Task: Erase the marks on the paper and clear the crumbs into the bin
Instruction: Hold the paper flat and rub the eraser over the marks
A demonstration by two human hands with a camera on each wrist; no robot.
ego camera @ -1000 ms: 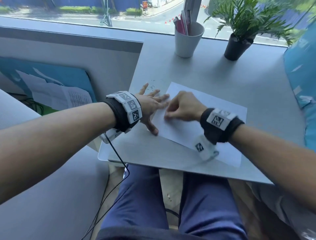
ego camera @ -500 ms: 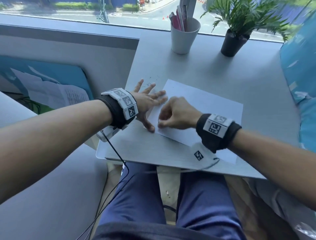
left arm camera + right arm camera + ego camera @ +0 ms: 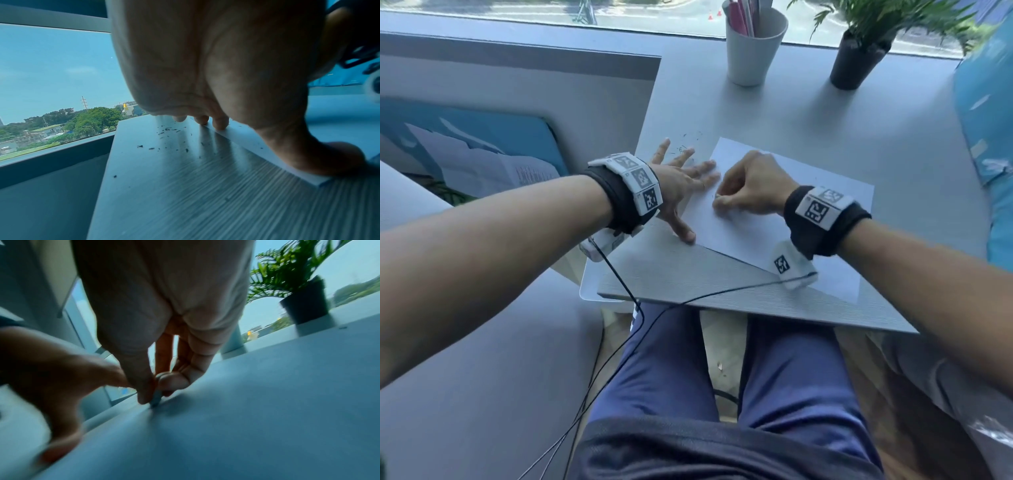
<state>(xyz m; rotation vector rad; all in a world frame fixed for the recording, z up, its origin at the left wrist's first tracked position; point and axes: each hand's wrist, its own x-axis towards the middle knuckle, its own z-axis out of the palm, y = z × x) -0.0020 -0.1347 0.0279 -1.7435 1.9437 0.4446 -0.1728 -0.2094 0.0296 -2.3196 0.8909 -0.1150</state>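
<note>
Paper: the white sheet [image 3: 774, 219] lay angled on the grey desk [image 3: 808, 113], directly below the person.
Left hand: the left hand [image 3: 681, 185] was spread flat, fingers straight, pressing the sheet's 9 o'clock edge; the left wrist view showed 3 fingertips [image 3: 220, 124] on that edge.
Right hand: the right hand [image 3: 750, 186] was curled, pinching a small eraser [image 3: 155, 398] against the sheet; only the right wrist view showed its tip on the paper.
Crumbs: dark eraser crumbs [image 3: 164, 129] lay scattered on the desk at 10 o'clock from the sheet, sharpest in the left wrist view.
Behind: a white cup [image 3: 755, 48] of pens and a potted plant [image 3: 859, 58] stood at 12 o'clock by the window.
</note>
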